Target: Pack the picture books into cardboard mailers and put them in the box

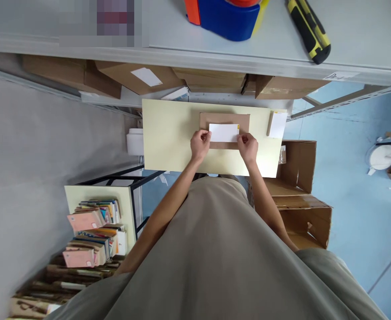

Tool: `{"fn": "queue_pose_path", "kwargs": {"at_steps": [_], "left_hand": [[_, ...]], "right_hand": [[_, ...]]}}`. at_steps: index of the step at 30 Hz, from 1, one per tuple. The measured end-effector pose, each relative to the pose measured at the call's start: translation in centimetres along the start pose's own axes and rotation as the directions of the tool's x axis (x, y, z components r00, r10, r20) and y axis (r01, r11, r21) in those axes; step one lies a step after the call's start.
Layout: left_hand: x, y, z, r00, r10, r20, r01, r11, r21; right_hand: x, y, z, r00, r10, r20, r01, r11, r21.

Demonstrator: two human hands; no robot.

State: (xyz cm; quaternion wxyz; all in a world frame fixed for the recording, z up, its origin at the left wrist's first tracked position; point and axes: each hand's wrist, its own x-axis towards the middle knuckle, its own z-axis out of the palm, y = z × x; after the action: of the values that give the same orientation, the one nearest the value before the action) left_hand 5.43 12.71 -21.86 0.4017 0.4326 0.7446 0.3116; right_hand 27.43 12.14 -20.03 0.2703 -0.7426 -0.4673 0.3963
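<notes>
A white label (223,133) with a small yellow mark in its upper right corner is over a flat brown cardboard box (224,118). My left hand (200,143) pinches the label's left edge. At the opposite edge, my right hand (247,146) has its fingers closed on the label near the lower right corner. Whether the label is touching the cardboard all over, I cannot tell. The box lies on a pale yellow table (170,138). To the right of my right hand is a stack of white labels (277,124).
Above the table, a grey shelf (168,40) carries a blue and orange tape dispenser (228,20) and a yellow-black utility knife (310,31). Cardboard boxes (215,81) line the level below. Open cartons (297,166) stand at right; books (91,218) are stacked at lower left.
</notes>
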Motion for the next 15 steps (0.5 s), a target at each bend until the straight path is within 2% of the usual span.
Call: {"fn": "queue_pose_path", "kwargs": {"at_steps": [6, 10, 15], "left_hand": [[0.2, -0.7, 1.1, 0.997, 0.010, -0.072, -0.007, 0.999, 0.040], [0.3, -0.8, 1.6, 0.993, 0.026, -0.113, -0.015, 0.996, 0.092], [0.7, -0.8, 1.9, 0.993, 0.022, -0.113, -0.008, 0.992, 0.122]], "right_hand": [[0.7, 0.6, 1.5, 0.999, 0.030, -0.037, -0.034, 0.992, -0.119], [1.1, 0.5, 1.7, 0.997, 0.063, -0.053, -0.071, 0.984, -0.166], [1.8, 0.5, 1.9, 0.995, 0.085, -0.049, -0.093, 0.978, -0.187]]}}
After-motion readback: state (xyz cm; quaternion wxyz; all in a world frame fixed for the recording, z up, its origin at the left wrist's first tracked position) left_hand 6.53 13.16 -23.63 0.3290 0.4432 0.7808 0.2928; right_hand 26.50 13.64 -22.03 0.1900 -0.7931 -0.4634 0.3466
